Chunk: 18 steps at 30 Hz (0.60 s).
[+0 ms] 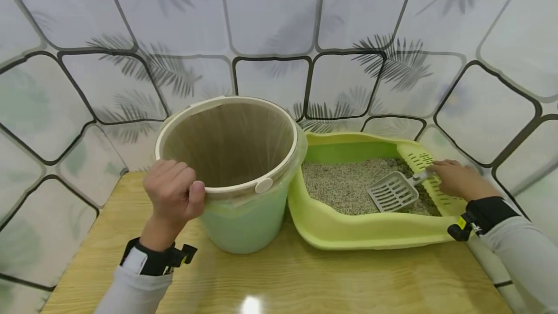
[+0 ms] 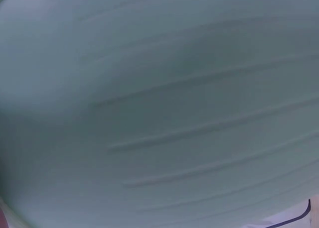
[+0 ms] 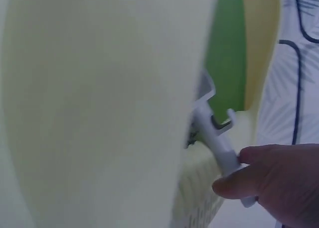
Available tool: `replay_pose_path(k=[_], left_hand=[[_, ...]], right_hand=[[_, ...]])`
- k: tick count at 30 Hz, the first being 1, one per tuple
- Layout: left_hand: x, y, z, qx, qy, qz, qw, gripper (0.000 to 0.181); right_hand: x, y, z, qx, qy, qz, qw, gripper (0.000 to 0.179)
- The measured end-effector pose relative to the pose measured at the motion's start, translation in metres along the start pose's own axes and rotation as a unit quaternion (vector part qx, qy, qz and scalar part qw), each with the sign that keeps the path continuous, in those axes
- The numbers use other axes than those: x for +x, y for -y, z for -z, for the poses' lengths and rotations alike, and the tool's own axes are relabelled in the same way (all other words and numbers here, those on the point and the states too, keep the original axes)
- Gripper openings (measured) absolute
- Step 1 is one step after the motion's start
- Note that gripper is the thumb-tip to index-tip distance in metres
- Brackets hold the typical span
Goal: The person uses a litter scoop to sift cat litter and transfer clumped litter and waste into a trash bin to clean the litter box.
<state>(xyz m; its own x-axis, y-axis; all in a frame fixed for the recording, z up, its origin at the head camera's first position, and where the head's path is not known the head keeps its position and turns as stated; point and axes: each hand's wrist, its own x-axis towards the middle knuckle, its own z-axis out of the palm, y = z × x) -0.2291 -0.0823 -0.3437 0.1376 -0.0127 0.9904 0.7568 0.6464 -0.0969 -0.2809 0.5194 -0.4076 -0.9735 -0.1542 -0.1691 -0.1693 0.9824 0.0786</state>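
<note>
My left hand [image 1: 172,190] grips the near-left rim of a pale green trash can [image 1: 244,227], which has a clear liner bag folded over its rim. Ridged can wall [image 2: 199,113] fills the left wrist view. With thumb and fingers my right hand [image 1: 455,178] holds the handle of a grey slotted litter scoop [image 1: 394,191]. The scoop's head lies over the litter [image 1: 340,183] in a yellow-green litter box [image 1: 362,230]. In the right wrist view the box wall [image 3: 99,108] hides the scoop's head, while the handle [image 3: 219,146] shows between the thumb and fingers of the right hand [image 3: 284,183].
Trash can and litter box stand side by side on a wooden table [image 1: 305,280]. Right behind them hangs a patterned curtain [image 1: 270,23]. The box's right end has a slotted ledge [image 1: 440,197]. Darker clumps [image 1: 396,164] lie in the litter near that ledge.
</note>
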Motion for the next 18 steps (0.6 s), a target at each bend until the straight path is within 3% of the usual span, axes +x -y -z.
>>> replay_pose_path(k=[4, 9, 14, 18], left_hand=[[0.005, -0.004, 0.003, -0.005, -0.009, 0.0, 0.9999, 0.065], [0.007, -0.005, 0.005, -0.005, -0.013, 0.001, 0.9999, 0.065], [0.008, -0.003, 0.007, -0.001, -0.01, 0.004, 0.9999, 0.064], [0.006, 0.0, 0.008, 0.008, -0.001, 0.008, 0.9999, 0.064]], right_hand=[[-0.007, 0.001, -0.002, -0.06, -0.044, 0.007, 0.9972, 0.046], [-0.007, 0.004, -0.005, -0.127, -0.092, 0.041, 0.9868, 0.028], [-0.008, 0.009, 0.003, -0.136, -0.08, 0.059, 0.9857, 0.021], [-0.013, 0.018, 0.016, -0.083, -0.045, 0.076, 0.9926, 0.013]])
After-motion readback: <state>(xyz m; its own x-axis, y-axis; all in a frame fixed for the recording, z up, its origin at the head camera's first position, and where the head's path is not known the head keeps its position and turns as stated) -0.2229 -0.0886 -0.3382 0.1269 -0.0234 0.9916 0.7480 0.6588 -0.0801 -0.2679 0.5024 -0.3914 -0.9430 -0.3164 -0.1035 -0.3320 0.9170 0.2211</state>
